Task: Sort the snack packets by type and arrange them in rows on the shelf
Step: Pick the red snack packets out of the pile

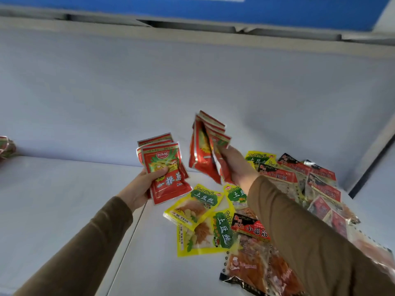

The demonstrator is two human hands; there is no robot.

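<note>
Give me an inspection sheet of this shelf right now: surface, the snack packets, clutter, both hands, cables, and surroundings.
Surface: pale grey shelf, a seam running across it towards the back.
Job's things: red packets held as two fanned bunches, left bunch and right bunch; yellow packets lying loose and overlapping on the shelf; black-and-red packets heaped at the right.
Clutter: a partly visible bundle of packets at the far left edge.
Grippers: left hand grips its bunch by the lower edge; right hand grips its bunch, raised above the pile.
Cables: nothing seen.
Surroundings: grey back panel, blue band above it.
</note>
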